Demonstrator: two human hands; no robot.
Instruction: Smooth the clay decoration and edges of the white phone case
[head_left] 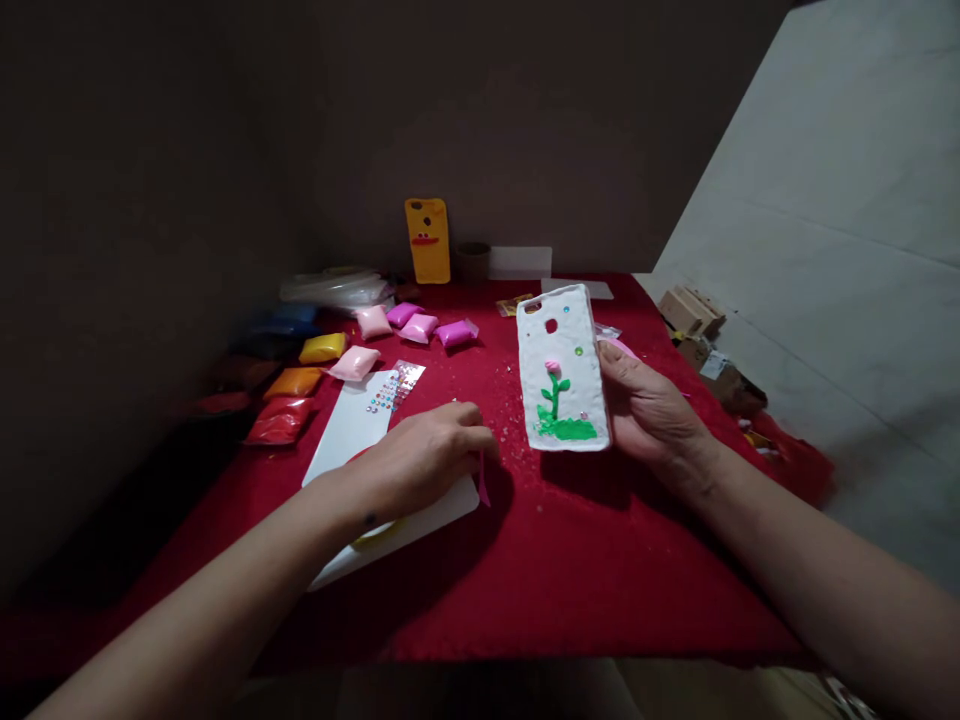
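Note:
My right hand (651, 405) grips a phone case (564, 345) by its right edge, holding it up and facing me. White clay coats the case, with a pink flower on a green stem, a green clay patch at the bottom and a few small gems. In my left hand (431, 455), closed in a pinch, is a thin pink clay tool (484, 485) pointing down; most of it is hidden by the fingers. That hand is over a white board (442, 505), where something red and yellow shows partly from under the wrist. A sheet of stick-on gems (397, 387) lies just beyond the hand.
Clay packets, including a red one (280, 421) and a magenta one (457, 333), lie at the left and back of the red tablecloth (570, 580). A yellow phone case (428, 242) stands against the back wall beside a brown cup (473, 260). Cardboard boxes (691, 311) sit beyond the right edge.

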